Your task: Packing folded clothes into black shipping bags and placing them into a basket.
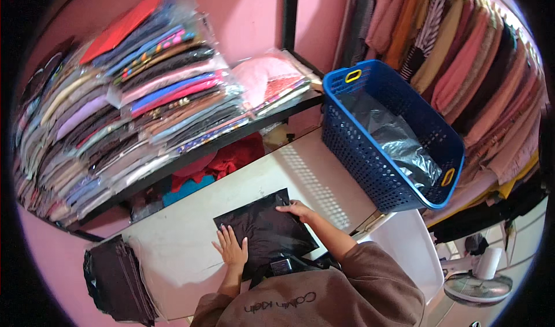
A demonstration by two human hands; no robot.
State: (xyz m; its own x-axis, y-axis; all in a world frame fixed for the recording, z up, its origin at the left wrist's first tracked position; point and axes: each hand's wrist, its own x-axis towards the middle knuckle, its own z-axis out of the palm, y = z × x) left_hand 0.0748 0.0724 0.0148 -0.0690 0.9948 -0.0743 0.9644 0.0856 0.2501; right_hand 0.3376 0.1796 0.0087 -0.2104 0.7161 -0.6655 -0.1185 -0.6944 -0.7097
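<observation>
A flat black plastic mailing bag (269, 227) lies on the white tabletop (186, 236) in front of my body. My left hand (232, 248) rests palm down along the bag's left edge, fingers straight and slightly apart. At the upper right edge, my right hand (299, 210) grips the bag, with one finger laid over its top face and the rest partly hidden. The bag's near end is partly hidden by a dark strap with a small buckle-like piece (282, 266) at my chest.
A stack of black plastic bags (116, 279) lies at the table's left end. Right of the table stands a blue plastic basket (351, 153) holding a black plastic package (401, 140). Wrapped folded garments (173, 88) fill the shelf behind. Clothes (468, 67) hang at right, above a fan (479, 288).
</observation>
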